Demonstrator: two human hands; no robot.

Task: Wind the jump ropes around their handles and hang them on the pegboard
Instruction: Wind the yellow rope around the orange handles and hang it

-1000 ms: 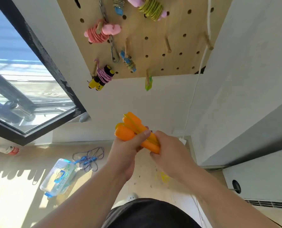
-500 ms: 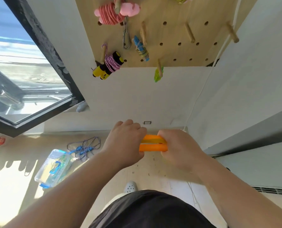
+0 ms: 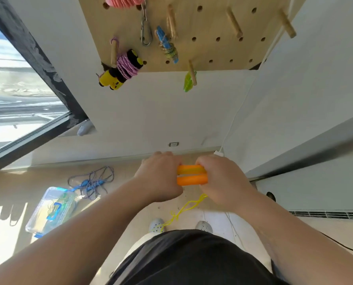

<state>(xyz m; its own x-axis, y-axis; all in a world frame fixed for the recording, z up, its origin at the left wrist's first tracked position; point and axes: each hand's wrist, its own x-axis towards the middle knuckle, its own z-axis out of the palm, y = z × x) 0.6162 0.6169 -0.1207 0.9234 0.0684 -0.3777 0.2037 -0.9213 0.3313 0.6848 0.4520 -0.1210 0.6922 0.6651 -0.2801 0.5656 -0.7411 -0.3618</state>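
Two orange jump-rope handles [image 3: 192, 175] lie side by side, level, between my hands. My left hand [image 3: 161, 177] grips their left ends and my right hand [image 3: 222, 179] grips their right ends. A thin yellow rope [image 3: 183, 210] hangs loose from under my right hand down toward my feet. Above, the wooden pegboard [image 3: 208, 50] carries wound ropes: one with yellow and black handles and pink rope [image 3: 122, 68], a blue-handled one [image 3: 167, 46], a pink one [image 3: 124, 0] at the top edge. Bare pegs [image 3: 234, 22] stick out at its right.
A blue-handled rope [image 3: 91, 182] lies tangled on the floor at the left beside a clear plastic box [image 3: 52, 208]. A window [image 3: 17, 95] fills the left. White walls close in ahead and at the right. A small green item [image 3: 189, 82] hangs on a low peg.
The orange handles came down from tilted at chest height to level and lower. The yellow rope now hangs loose below my right hand. The view tipped down, pegboard shifting up.
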